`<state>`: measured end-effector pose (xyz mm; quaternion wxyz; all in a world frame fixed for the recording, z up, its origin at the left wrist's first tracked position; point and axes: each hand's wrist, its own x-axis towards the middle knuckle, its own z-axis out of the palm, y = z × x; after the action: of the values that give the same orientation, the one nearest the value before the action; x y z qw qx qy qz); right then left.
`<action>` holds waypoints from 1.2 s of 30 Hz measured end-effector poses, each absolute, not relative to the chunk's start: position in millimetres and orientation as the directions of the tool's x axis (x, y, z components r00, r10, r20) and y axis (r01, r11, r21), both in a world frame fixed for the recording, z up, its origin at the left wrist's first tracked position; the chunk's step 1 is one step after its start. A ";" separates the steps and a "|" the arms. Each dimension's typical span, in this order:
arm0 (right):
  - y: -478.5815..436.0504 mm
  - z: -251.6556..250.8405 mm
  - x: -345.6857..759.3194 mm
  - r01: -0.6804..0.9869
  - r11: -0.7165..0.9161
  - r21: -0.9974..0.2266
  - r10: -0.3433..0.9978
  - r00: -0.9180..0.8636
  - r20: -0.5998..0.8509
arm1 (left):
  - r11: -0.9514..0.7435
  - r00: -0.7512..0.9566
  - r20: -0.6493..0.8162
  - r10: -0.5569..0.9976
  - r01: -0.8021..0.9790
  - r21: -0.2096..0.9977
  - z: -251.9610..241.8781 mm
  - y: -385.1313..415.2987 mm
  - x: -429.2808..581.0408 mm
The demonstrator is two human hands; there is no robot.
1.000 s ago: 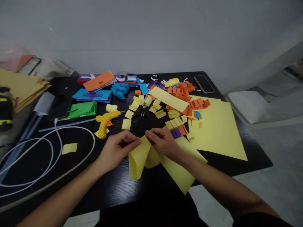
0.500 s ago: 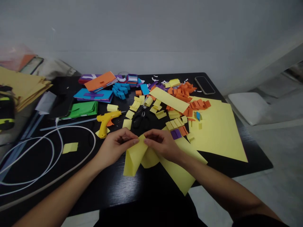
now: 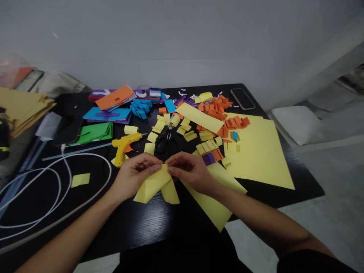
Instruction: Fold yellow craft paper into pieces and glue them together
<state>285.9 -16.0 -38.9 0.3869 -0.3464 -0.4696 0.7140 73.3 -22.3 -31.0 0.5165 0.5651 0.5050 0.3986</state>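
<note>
A bent piece of yellow paper [image 3: 155, 184] hangs between my hands, its two ends spreading toward the table's front edge. My left hand [image 3: 138, 172] pinches its top from the left. From the right, my right hand [image 3: 190, 170] pinches the same top edge, the fingertips of both hands almost touching. Black scissors [image 3: 168, 142] lie just beyond my hands. To the left rests a yellow glue gun [image 3: 123, 146], nozzle pointing right. A larger yellow sheet [image 3: 217, 193] lies partly under my right wrist. Small folded yellow pieces [image 3: 206, 146] sit beyond my right hand.
Orange folded pieces [image 3: 218, 108], a blue packet [image 3: 109, 115] and a green packet [image 3: 96, 132] lie at the back. Large yellow sheets [image 3: 258, 151] cover the right side, near a phone [image 3: 242, 99]. A white cable [image 3: 106, 163] loops on the left.
The held yellow paper has turned and its ends have spread apart, lying lower and further left. Both hands have shifted slightly left, and the view has moved a little.
</note>
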 end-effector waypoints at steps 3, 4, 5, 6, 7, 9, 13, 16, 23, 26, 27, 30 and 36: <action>-12.8 -38.3 287.1 -0.277 -0.368 -0.887 0.828 -0.533 -0.177 | 0.059 0.221 -0.091 0.971 0.147 0.987 -31.3 -22.3 72.0; -12.5 -37.9 287.5 -0.278 -0.382 -0.881 0.822 -0.539 -0.186 | 0.069 0.231 -0.101 0.968 0.142 0.987 -31.1 -22.3 71.9; -12.6 -37.5 287.7 -0.275 -0.384 -0.881 0.822 -0.536 -0.191 | 0.079 0.235 -0.111 0.966 0.139 0.987 -31.0 -22.3 71.8; -12.7 -37.3 287.8 -0.269 -0.379 -0.885 0.827 -0.529 -0.193 | 0.089 0.236 -0.120 0.964 0.138 0.986 -30.8 -22.3 71.9; -13.0 -37.4 287.8 -0.263 -0.369 -0.891 0.833 -0.519 -0.191 | 0.095 0.234 -0.126 0.964 0.137 0.986 -30.7 -22.3 72.0; -13.3 -38.0 287.6 -0.254 -0.351 -0.901 0.841 -0.508 -0.184 | 0.099 0.229 -0.129 0.965 0.140 0.985 -30.7 -22.1 72.1; -13.0 -39.9 287.6 -0.238 -0.348 -0.907 0.845 -0.497 -0.194 | 0.089 0.217 -0.122 0.968 0.154 0.984 -30.9 -21.3 72.0; -12.8 -41.0 287.8 -0.216 -0.313 -0.925 0.866 -0.465 -0.184 | 0.080 0.195 -0.114 0.974 0.176 0.981 -29.7 -21.0 72.5; -14.5 -44.6 287.5 -0.069 -0.096 -0.993 0.916 -0.397 -0.061 | 0.021 0.153 -0.063 0.986 0.261 0.965 -24.0 -23.9 74.3; -14.6 -45.5 287.4 -0.066 -0.105 -0.992 0.915 -0.397 -0.071 | 0.018 0.148 -0.062 0.987 0.284 0.959 -22.9 -24.7 73.8; -14.6 -45.4 287.4 -0.066 -0.113 -0.991 0.915 -0.395 -0.078 | 0.021 0.149 -0.066 0.987 0.285 0.958 -22.6 -24.7 73.5; -14.5 -44.5 287.4 -0.063 -0.122 -0.991 0.921 -0.378 -0.089 | 0.033 0.157 -0.079 0.984 0.279 0.960 -21.6 -24.5 72.9; -14.5 -45.5 287.6 -0.051 -0.089 -0.995 0.935 -0.348 -0.066 | 0.051 0.165 -0.103 0.981 0.292 0.955 -19.1 -25.5 72.9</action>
<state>287.6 -14.5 -45.5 0.4005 -0.4070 -0.5433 0.6155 72.9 -25.5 -19.1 0.4842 0.5899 0.5397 0.3555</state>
